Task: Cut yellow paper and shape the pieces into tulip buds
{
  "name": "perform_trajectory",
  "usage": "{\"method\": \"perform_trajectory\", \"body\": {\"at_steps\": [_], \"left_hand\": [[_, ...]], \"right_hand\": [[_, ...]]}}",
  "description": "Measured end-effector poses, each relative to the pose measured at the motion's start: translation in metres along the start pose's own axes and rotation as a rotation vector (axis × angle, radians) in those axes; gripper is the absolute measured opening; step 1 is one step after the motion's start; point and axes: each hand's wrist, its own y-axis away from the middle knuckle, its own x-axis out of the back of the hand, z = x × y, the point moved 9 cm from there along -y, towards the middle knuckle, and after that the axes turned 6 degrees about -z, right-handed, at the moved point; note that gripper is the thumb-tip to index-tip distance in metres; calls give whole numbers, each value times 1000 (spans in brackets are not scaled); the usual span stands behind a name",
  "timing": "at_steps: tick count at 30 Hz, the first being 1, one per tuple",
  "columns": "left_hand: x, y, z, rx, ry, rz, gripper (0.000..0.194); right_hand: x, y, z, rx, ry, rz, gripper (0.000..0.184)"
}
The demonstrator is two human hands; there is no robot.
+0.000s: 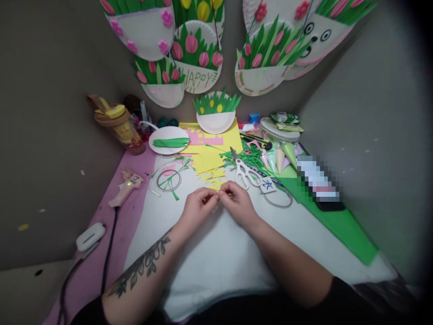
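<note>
- Two hands meet over the middle of the white-covered tabletop (216, 253): the left hand (201, 203) and the right hand (237, 203) nearly touch at the fingertips.
- The fingers of each are drawn together in a pinch; whether a small piece sits between them I cannot tell.
- Nearest to them, just beyond the fingers, lie the yellow paper scraps (216, 180), with a yellow sheet (208, 161) behind.
- Cutting looks well advanced: round gaps show in the scraps and in the pink paper (214, 139), and green strips (252, 155) are heaped near the scissors (242, 171), which neither hand holds.
- Apparently done, or nearly: hanging paper plates (162, 95) with pink tulips and green blades, and a smaller plate (216, 123) with yellow ovals among its green.
- Seemingly unfinished: the flat white plate (167, 132) at the left bears a green bundle (171, 143), with no flowers visible.
- The glue gun (135, 179) lies farther left, untouched; any gluing at the fingertips is too small to judge.
</note>
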Motion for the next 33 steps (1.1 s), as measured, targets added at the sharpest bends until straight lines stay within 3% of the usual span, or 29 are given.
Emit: {"method": "perform_trajectory", "body": {"at_steps": [4, 7, 9, 11, 15, 18, 21, 25, 28, 30, 33], "left_hand": [[3, 1, 1, 5, 42, 74, 16], [3, 1, 1, 34, 67, 74, 16], [5, 1, 0, 52, 69, 69, 15], [8, 0, -3, 79, 73, 70, 15], [14, -1, -10, 137, 96, 77, 18], [17, -2, -14, 161, 130, 88, 20], [20, -3, -15, 173, 168, 109, 21], [25, -3, -14, 178, 257, 161, 22], [27, -4, -12, 216, 367, 186, 24], [28, -8, -2, 234, 433, 190, 25], [33, -25, 31, 161, 507, 203, 23]], "right_hand": [[-6, 0, 10, -64, -157, 24, 12], [-2, -2, 9, -62, -142, 28, 14], [14, -5, 5, -36, 40, 66, 14], [36, -9, 2, -48, 385, 135, 15], [68, -18, 19, -258, 1009, 118, 26], [72, -23, 32, -367, 1131, 25, 29], [72, -25, 36, -416, 1112, 9, 28], [94, -24, 39, -444, 830, 155, 27], [116, -18, 54, -453, 292, 294, 28], [116, -17, 63, -426, -152, 279, 34], [93, -19, 52, -335, -654, 100, 42]]}}
